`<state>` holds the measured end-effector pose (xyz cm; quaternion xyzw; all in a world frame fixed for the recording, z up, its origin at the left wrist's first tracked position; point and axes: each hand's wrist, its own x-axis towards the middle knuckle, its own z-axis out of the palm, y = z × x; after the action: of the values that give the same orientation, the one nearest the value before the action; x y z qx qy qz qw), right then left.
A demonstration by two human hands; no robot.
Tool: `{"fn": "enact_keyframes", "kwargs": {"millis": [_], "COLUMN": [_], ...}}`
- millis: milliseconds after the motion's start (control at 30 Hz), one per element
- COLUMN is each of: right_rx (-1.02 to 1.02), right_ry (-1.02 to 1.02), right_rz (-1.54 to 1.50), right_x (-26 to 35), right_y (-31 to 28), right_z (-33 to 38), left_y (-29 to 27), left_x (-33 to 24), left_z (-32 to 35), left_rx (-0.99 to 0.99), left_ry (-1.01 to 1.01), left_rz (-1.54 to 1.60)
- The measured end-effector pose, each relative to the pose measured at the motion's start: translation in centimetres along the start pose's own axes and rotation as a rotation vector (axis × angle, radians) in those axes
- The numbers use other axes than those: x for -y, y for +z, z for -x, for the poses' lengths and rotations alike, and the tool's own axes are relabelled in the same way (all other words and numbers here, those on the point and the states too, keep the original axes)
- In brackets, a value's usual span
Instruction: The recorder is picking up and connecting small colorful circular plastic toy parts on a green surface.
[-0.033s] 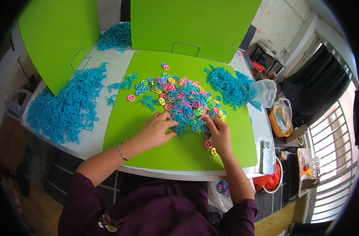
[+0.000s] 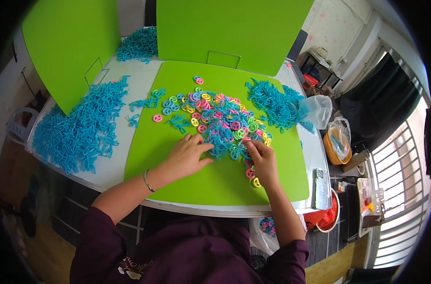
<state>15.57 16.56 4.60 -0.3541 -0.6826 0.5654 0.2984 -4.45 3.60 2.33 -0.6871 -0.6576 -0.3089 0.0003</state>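
A mixed pile of small spoked plastic wheels (image 2: 235, 125) in pink, yellow, green and blue lies on a green mat (image 2: 191, 182), with blue branched plastic pieces (image 2: 217, 146) among them. My left hand (image 2: 189, 154) is at the pile's near left edge, thumb and index finger apart, with nothing visible between them. By the near right edge, my right hand (image 2: 262, 161) has thumb and fingers pinched together beside a short trail of wheels (image 2: 251, 173). Whatever its fingertips hold is too small to make out.
Heaps of blue pieces lie left (image 2: 78, 128), back left (image 2: 139, 45) and right (image 2: 274, 104). Green upright panels (image 2: 234, 33) stand behind and left. A phone (image 2: 322, 189) rests at the table's right edge, near a clear plastic bag (image 2: 317, 111). A yellow basket (image 2: 336, 151) stands beyond.
Blurred blue pieces beside my left fingertips have shifted slightly away from me, toward the pile. Both hands stay almost in place.
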Motion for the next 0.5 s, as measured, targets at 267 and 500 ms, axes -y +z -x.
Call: {"fn": "enact_keyframes", "kwargs": {"millis": [267,500], "right_rx": [0.297,0.328], "right_ry": [0.3,0.281], "right_rz": [-0.415,-0.403], "right_x": [1.4,0.2], "right_y": [0.0,0.0], "right_z": [1.1,0.7], "left_y": [0.3,-0.9], "left_x": [0.8,0.4], "left_z": [-0.3,-0.7], "left_rx": [-0.08,-0.244], "left_ry": [-0.075,-0.118], "left_rz": [-0.086,-0.327]}}
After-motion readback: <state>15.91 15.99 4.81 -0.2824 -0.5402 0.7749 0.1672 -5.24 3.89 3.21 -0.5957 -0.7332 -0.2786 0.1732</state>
